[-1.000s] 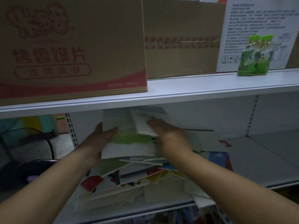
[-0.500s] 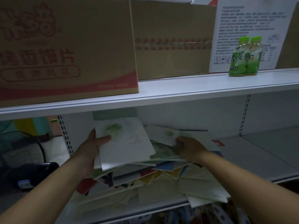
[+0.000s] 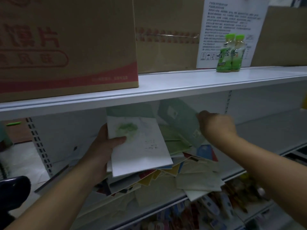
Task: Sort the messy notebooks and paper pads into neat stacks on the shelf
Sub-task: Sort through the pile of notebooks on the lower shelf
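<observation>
Right hand (image 3: 217,126) has pulled a pale green notebook (image 3: 181,120) up off the pile (image 3: 197,180), gripping its edge, long side slanting down-right. Left hand (image 3: 103,148) grips the white pad (image 3: 141,146) roughly upright above the lower shelf (image 3: 269,141).

Up top on the upper shelf (image 3: 182,83): box (image 3: 66,47) at left, bottles (image 3: 230,53) at right, standing before a sign (image 3: 232,17). On the lower shelf (image 3: 265,138), the pile (image 3: 191,176) lies mid-shelf. Left hand (image 3: 103,150) holds a notebook (image 3: 141,146) over it, right hand (image 3: 216,125) a pad (image 3: 181,120) behind.
</observation>
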The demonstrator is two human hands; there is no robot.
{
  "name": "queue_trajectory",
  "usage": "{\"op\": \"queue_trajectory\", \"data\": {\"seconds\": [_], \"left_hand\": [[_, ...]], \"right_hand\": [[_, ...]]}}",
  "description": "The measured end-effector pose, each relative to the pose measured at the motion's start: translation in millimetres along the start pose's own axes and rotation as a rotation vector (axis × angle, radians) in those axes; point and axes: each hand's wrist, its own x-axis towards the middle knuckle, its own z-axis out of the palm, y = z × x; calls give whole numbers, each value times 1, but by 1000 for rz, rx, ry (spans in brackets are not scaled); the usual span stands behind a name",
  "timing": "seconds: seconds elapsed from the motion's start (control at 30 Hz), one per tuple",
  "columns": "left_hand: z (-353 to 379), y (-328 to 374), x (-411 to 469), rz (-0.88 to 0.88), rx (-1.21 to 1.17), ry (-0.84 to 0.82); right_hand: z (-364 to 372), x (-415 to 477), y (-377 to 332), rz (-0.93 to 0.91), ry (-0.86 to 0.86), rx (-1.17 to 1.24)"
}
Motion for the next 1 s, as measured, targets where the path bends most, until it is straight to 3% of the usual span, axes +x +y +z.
{"op": "queue_trajectory", "data": {"seconds": [0.17, 0.33, 0.53, 0.7, 0.83, 0.9, 0.93, 1.0], "left_hand": [[59, -28, 5, -7, -42, -88], [157, -61, -1, 9, -66, -61], [266, -100, 3, 38, -44, -46], [345, -140, -5, -34, -110, -140], [398, -165, -9, -130, -156, -195], [419, -175, -12, -160, -158, -257], [429, -178, -13, -171, -151, -303], [449, -183, -11, -166, -129, -388]], "right_hand": [[-26, -20, 20, 22, 215, -51], [-31, -48, 25, 24, 249, -57], [0, -91, 80, 81, 124, 29], [13, -124, 163, 88, -105, 331], [12, -142, 233, 335, -123, 699], [20, -143, 275, 488, -127, 665], [24, -144, 298, 585, -171, 650], [30, -148, 339, 804, -351, 874]]}}
